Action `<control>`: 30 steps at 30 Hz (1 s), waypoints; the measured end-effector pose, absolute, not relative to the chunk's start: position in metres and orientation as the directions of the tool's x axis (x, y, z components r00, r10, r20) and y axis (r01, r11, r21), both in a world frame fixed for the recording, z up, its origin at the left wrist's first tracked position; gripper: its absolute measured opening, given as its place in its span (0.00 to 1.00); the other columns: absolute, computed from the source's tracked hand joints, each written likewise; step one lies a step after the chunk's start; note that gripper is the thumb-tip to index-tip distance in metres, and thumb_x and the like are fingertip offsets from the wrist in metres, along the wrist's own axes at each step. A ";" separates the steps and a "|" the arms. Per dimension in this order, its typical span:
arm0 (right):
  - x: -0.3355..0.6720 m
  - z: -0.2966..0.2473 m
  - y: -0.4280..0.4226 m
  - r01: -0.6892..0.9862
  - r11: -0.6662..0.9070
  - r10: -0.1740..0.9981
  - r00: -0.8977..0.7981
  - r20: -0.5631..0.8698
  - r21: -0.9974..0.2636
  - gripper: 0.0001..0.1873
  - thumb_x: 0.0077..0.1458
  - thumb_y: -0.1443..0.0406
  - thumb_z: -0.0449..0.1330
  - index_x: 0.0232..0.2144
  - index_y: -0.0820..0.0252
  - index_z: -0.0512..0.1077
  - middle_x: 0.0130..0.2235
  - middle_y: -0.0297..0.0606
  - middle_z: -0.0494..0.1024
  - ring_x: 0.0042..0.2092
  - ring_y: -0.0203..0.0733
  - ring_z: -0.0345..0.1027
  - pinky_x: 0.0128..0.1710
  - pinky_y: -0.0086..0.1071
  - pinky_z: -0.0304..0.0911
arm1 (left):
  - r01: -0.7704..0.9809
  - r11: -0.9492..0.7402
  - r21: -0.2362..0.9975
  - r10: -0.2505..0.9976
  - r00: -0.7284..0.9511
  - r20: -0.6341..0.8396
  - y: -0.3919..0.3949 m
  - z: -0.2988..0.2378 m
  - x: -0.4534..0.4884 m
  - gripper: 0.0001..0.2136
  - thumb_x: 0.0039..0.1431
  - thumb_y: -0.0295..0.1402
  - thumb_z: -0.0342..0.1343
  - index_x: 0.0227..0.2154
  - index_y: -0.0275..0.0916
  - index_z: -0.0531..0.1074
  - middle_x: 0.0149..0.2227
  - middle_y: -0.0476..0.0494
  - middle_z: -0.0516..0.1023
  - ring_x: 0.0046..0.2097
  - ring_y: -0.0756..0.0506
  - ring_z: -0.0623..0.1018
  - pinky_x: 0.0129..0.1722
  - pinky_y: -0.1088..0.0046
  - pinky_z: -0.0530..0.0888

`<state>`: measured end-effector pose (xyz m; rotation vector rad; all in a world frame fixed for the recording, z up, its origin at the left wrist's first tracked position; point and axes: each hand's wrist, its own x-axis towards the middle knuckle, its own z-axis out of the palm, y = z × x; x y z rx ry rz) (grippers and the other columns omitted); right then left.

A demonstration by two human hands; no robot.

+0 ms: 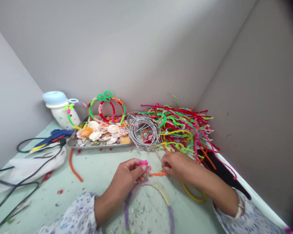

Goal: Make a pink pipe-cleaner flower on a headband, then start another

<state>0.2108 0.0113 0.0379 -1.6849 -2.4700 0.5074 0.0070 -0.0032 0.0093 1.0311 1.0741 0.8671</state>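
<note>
Between the thumb and fingers of my left hand (128, 174) is a small looped pink pipe-cleaner flower (144, 163), with a bit of green at its middle. My right hand (177, 165) is closed, fingertips down near the tabletop; what they pinch is hidden. A short orange pipe cleaner (157, 174) reaches out from under these fingertips, and a beige strand (158, 154) runs up beside them. Below my left hand lies a hoop (171, 214) wrapped in purple, pink and pale yellow, its lower part cut off by the frame. A yellow pipe-cleaner loop (194, 197) sits under my right forearm.
A metal tray (100, 147) of shells stands at the back, with wrapped hoops (107, 107) upright in it. Beside it are a wire coil (144, 131) and a heap of pipe cleaners (183, 126). A white bottle (63, 113), black cable (21, 183) and plastic bag (39, 165) lie left.
</note>
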 end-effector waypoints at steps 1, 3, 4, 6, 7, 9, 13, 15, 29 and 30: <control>0.210 0.039 0.011 0.884 0.333 0.917 -0.385 -0.107 -0.327 0.07 0.45 0.72 0.58 0.22 0.59 0.75 0.25 0.38 0.76 0.26 0.38 0.64 0.25 0.29 0.47 | -0.064 0.294 0.954 0.928 0.258 -0.269 -0.003 0.009 0.007 0.11 0.47 0.38 0.63 0.29 0.33 0.75 0.22 0.48 0.74 0.23 0.52 0.69 0.25 0.77 0.65; 0.207 0.042 0.009 0.892 0.329 0.914 -0.384 -0.132 -0.310 0.08 0.46 0.73 0.57 0.23 0.59 0.75 0.26 0.39 0.77 0.27 0.38 0.65 0.25 0.29 0.49 | -0.056 0.295 0.954 0.928 0.254 -0.272 -0.002 0.009 0.007 0.11 0.48 0.37 0.62 0.29 0.33 0.75 0.22 0.48 0.74 0.23 0.52 0.69 0.25 0.77 0.65; 0.206 0.043 0.008 0.898 0.327 0.914 -0.379 -0.144 -0.295 0.09 0.46 0.73 0.56 0.23 0.60 0.75 0.26 0.39 0.77 0.27 0.39 0.65 0.26 0.29 0.49 | -0.054 0.296 0.954 0.928 0.252 -0.274 -0.002 0.008 0.007 0.10 0.48 0.37 0.62 0.29 0.34 0.75 0.22 0.48 0.74 0.23 0.52 0.69 0.25 0.77 0.65; 0.203 0.043 0.006 0.909 0.329 0.917 -0.372 -0.146 -0.257 0.10 0.46 0.74 0.55 0.22 0.61 0.74 0.25 0.41 0.76 0.27 0.39 0.64 0.26 0.30 0.49 | -0.047 0.296 0.954 0.929 0.248 -0.276 -0.002 0.007 0.007 0.10 0.48 0.36 0.62 0.29 0.34 0.75 0.22 0.49 0.73 0.23 0.52 0.69 0.25 0.77 0.65; 0.202 0.040 0.005 0.911 0.335 0.919 -0.372 -0.131 -0.241 0.10 0.47 0.74 0.54 0.21 0.61 0.74 0.25 0.41 0.75 0.26 0.39 0.64 0.26 0.31 0.48 | -0.043 0.294 0.955 0.929 0.247 -0.275 -0.002 0.006 0.007 0.10 0.49 0.36 0.62 0.30 0.34 0.75 0.21 0.49 0.73 0.23 0.52 0.69 0.25 0.77 0.65; 0.201 0.033 0.005 0.911 0.348 0.924 -0.373 -0.082 -0.222 0.10 0.46 0.74 0.54 0.21 0.62 0.73 0.25 0.42 0.75 0.25 0.38 0.63 0.25 0.31 0.46 | -0.040 0.288 0.957 0.931 0.246 -0.270 -0.002 0.005 0.007 0.09 0.49 0.36 0.61 0.30 0.34 0.76 0.21 0.48 0.74 0.23 0.52 0.69 0.25 0.78 0.65; 0.203 0.023 0.008 0.901 0.361 0.926 -0.377 -0.022 -0.242 0.07 0.45 0.73 0.55 0.22 0.62 0.72 0.26 0.40 0.74 0.25 0.38 0.63 0.25 0.31 0.47 | -0.052 0.292 0.955 0.933 0.235 -0.272 -0.003 0.005 0.007 0.09 0.48 0.36 0.62 0.29 0.34 0.76 0.22 0.47 0.75 0.23 0.52 0.70 0.24 0.77 0.65; 0.202 0.026 0.010 0.880 0.371 0.922 -0.387 0.006 -0.296 0.06 0.46 0.73 0.55 0.23 0.61 0.71 0.26 0.38 0.73 0.26 0.37 0.63 0.26 0.30 0.49 | -0.061 0.290 0.955 0.935 0.231 -0.269 -0.003 0.006 0.007 0.10 0.46 0.36 0.63 0.28 0.35 0.76 0.22 0.47 0.75 0.22 0.52 0.70 0.24 0.77 0.65; 0.189 0.039 -0.003 0.705 0.698 0.707 -0.652 0.274 -0.125 0.10 0.59 0.68 0.50 0.33 0.58 0.72 0.32 0.37 0.71 0.32 0.38 0.64 0.29 0.31 0.52 | -0.052 0.336 0.940 0.906 0.292 -0.307 -0.007 0.016 0.011 0.06 0.45 0.33 0.61 0.22 0.35 0.75 0.17 0.52 0.69 0.19 0.54 0.64 0.19 0.79 0.59; 0.189 0.039 -0.002 0.698 0.708 0.696 -0.667 0.265 -0.104 0.10 0.59 0.68 0.50 0.34 0.58 0.72 0.32 0.37 0.71 0.32 0.38 0.64 0.29 0.31 0.52 | -0.047 0.333 0.942 0.904 0.300 -0.305 -0.007 0.017 0.011 0.06 0.46 0.33 0.61 0.22 0.35 0.75 0.17 0.52 0.69 0.19 0.54 0.63 0.19 0.79 0.58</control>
